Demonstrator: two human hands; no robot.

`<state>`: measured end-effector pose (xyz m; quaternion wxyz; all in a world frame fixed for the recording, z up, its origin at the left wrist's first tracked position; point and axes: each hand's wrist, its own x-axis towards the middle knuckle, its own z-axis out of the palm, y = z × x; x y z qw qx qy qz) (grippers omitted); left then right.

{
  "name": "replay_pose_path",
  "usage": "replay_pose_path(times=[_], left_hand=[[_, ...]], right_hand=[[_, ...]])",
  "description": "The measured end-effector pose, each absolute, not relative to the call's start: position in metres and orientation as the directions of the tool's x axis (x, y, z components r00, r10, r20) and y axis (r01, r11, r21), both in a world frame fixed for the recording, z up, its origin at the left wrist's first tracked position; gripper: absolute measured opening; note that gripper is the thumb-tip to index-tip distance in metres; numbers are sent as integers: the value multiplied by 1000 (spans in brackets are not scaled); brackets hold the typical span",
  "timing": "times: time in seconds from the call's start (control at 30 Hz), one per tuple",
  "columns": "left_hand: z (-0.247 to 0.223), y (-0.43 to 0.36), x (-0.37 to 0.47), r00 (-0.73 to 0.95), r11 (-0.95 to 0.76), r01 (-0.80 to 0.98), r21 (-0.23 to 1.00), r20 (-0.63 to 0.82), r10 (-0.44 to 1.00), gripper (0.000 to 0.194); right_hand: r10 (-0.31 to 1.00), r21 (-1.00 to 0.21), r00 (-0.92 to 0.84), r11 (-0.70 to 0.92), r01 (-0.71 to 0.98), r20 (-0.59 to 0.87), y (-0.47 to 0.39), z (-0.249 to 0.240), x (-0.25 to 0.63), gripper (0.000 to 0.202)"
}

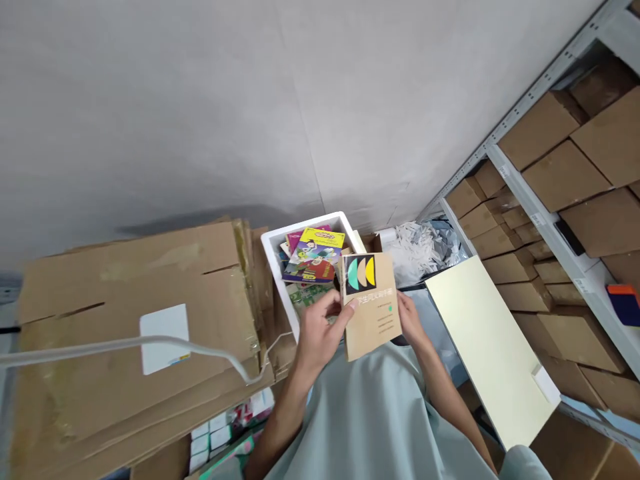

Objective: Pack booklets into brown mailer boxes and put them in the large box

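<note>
Between my two hands is a tan paperback book (373, 317), its cover up, with green, tan and yellow half-moon shapes on a black square. My left hand (325, 323) grips its left edge, the thumb lying on the cover. At the right edge my right hand (411, 320) closes on the book, with most of its fingers hidden behind it. Just beyond my left hand stands a white foam box (280, 270) of books. A colourful purple and yellow book (315, 253) lies on top there, above a greenish one (310, 295).
Flattened cardboard boxes (120, 293) are stacked at the left, crossed by a white cable (210, 350). A pale yellow board (493, 347) lies at the right, near shelves of brown cartons (565, 173). Paper scraps (425, 247) fill a bag by the wall.
</note>
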<state>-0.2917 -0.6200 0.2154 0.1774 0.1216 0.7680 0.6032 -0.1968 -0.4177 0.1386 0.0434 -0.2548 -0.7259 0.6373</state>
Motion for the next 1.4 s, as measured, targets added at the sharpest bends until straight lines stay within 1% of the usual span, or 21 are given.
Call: replay_pose_path(times=[0.07,0.17,0.3,0.4,0.5,0.67,0.83,0.93,1.07,1.23,1.3,1.4], left_hand=[[207,-591,-288,-857,139,-130,982,-182,483,49],[197,-547,-273,-766,88,-204,975,-215,606,48],[192,-493,-244,-590,133,-229,964,-246,769,47],[191,-455,-218,-494,159,-212,964,-246,834,46],[192,-414,-186,-471,165,-193,967,-238,849,48],[198,-350,-127,-511,120,-154,981,-182,840,50],[197,-295,-71,-464,114,-169,979,-181,867,50],[192,-266,-42,-421,151,-210,966,-229,878,50],[183,-231,-10,-311,249,-284,926,-334,889,57],[172,-188,7,-177,372,-311,875,-438,881,60],[169,-171,9,-120,403,-308,862,-455,882,61],[169,-147,9,-46,414,-276,867,-442,896,62]], right_hand=[[534,-939,-779,-99,329,-329,-401,159,-174,62],[640,-918,-659,-266,292,-395,-377,182,-133,59],[727,-918,-563,-346,193,-393,-349,191,-75,53],[774,-917,-501,-378,123,-387,-327,188,-35,51],[799,-922,-479,-382,63,-364,-301,185,4,51],[812,-949,-509,-313,33,-286,-247,186,71,50],[842,-965,-490,-263,-5,-227,-195,186,134,50],[865,-966,-450,-259,-21,-223,-171,182,169,50],[883,-949,-376,-314,-31,-280,-152,176,210,51],[902,-930,-292,-357,-88,-319,-145,172,241,57],[912,-923,-241,-367,-118,-332,-144,173,246,61],[934,-927,-147,-346,-143,-326,-142,177,248,63]])
